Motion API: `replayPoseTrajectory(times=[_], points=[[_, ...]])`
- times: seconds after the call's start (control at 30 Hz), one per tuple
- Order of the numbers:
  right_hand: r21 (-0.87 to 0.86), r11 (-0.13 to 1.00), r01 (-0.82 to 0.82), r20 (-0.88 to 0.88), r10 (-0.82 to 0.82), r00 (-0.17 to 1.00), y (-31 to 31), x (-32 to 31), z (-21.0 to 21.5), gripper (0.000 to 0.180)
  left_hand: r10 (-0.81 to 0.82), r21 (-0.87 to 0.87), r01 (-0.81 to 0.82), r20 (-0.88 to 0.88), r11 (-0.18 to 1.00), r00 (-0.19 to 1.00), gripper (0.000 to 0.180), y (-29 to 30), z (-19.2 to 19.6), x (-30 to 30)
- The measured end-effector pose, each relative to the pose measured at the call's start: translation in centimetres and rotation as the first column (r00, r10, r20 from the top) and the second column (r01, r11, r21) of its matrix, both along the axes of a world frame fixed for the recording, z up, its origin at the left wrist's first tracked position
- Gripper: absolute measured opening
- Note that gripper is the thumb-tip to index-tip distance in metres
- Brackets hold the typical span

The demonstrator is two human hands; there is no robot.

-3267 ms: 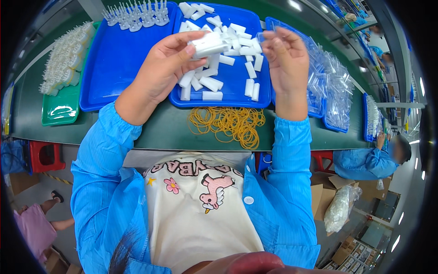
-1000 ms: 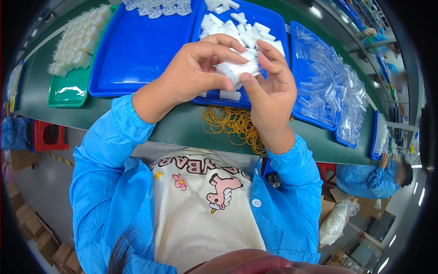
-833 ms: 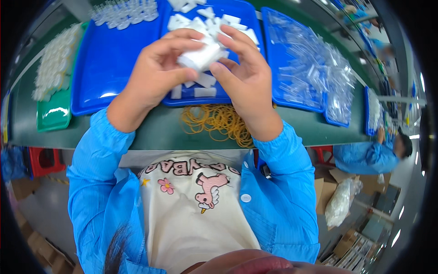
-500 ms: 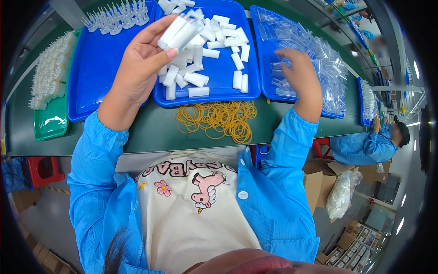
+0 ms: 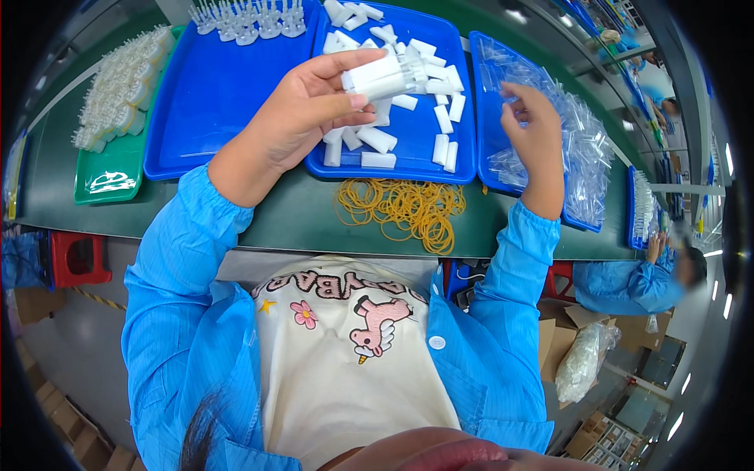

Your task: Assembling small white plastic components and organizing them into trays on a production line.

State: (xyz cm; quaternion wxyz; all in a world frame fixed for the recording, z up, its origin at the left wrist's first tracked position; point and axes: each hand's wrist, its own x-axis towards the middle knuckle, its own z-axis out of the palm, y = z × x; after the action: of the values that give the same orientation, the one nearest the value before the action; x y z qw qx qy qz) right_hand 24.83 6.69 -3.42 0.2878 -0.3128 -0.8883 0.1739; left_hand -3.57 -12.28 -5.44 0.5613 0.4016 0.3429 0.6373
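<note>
My left hand [image 5: 294,114] is closed around a small bundle of white blocks [image 5: 378,77], with clear pieces showing at its right end. Below the bundle, more white rectangular blocks [image 5: 378,159] lie loose in the middle blue tray [image 5: 393,174]. Over the left part of the right blue tray [image 5: 488,125] is my right hand [image 5: 538,122]. Its fingers are curled, with thumb and forefinger apart, and I see nothing between them. Clear plastic tubes [image 5: 581,153] are heaped in that tray, right beside this hand.
Yellow rubber bands [image 5: 404,208] lie on the green table [image 5: 267,224] before the middle tray. The left blue tray [image 5: 212,110] holds upright clear-pronged parts [image 5: 251,22]. Similar bundles [image 5: 126,86] fill a green tray [image 5: 106,184]. A co-worker [image 5: 636,282] sits at far right.
My left hand has moved right with the bundle and turned it so its clear end points right. My right hand stays above the tube tray, its fingers more curled. The whole view has shifted slightly.
</note>
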Motion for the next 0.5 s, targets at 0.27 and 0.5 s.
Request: replayPoseTrajectory(times=[0.27, 0.5], points=[[-0.413, 0.636, -0.653, -0.846, -0.002, 0.533, -4.2, -6.3, -0.1, 0.029, -0.016, 0.052, 0.019, -0.039, 0.998, 0.999, 0.054, 0.2, 0.0, 0.0], [-0.445, 0.654, -0.611, -0.823, -0.029, 0.568, -6.5, -6.9, -0.6, 0.027, -0.025, 0.092, 0.041, -0.175, 0.995, 0.984, 0.049, -0.1, 0.1, 0.2]])
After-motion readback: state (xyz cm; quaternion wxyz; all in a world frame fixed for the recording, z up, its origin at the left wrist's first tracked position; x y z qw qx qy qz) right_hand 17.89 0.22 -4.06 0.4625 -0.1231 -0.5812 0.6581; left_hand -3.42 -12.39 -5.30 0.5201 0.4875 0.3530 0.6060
